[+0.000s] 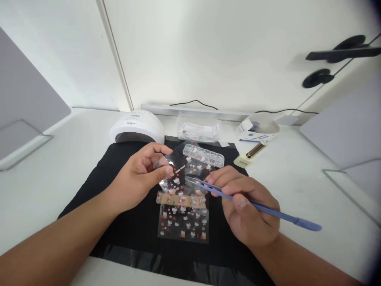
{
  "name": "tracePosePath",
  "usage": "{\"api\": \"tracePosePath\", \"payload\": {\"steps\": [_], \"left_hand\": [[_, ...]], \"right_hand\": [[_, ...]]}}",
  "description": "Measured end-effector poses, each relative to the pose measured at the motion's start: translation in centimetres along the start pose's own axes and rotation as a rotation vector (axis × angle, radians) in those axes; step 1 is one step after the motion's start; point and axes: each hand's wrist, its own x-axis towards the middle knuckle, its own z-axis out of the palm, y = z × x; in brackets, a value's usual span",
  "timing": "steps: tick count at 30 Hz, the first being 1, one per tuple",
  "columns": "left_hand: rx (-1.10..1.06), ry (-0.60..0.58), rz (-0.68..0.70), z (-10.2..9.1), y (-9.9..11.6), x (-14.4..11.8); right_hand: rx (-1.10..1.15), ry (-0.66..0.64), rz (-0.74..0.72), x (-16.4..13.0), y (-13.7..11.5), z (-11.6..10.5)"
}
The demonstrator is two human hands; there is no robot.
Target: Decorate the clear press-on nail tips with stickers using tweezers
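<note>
Two hands working over a sticker sheet [183, 216] on a black mat [119, 206].
Left hand [139, 174] pinches a clear film [166, 165] between thumb and fingers — right hand [247, 210] grips blue tweezers [256, 206], tips on the sheet.

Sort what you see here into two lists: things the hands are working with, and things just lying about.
In use:
left hand pinching a clear sticker sheet
right hand holding blue tweezers
second sticker sheet on the black mat

Lying about:
white nail lamp
clear compartment box
open carton
gold tube
</note>
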Motion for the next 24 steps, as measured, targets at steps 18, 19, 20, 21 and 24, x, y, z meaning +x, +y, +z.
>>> {"api": "tracePosePath", "payload": {"steps": [18, 19, 20, 21, 24], "left_hand": [[0.265, 0.009, 0.286, -0.20, -0.17, -0.89], [0.260, -0.005, 0.284, -0.24, -0.17, -0.87], [0.261, -0.014, 0.278, -0.29, -0.18, -0.85], [0.265, -0.020, 0.269, -0.33, -0.20, -0.85], [0.254, -0.012, 0.223, -0.38, -0.27, -0.90]], "right_hand": [[0.027, 0.034, 0.024, 0.15, 0.10, 0.23], [0.022, 0.037, 0.022, 0.13, 0.12, 0.23], [0.020, 0.039, 0.022, 0.11, 0.13, 0.21], [0.021, 0.038, 0.022, 0.09, 0.14, 0.18], [0.022, 0.036, 0.020, 0.04, 0.12, 0.07]]}}
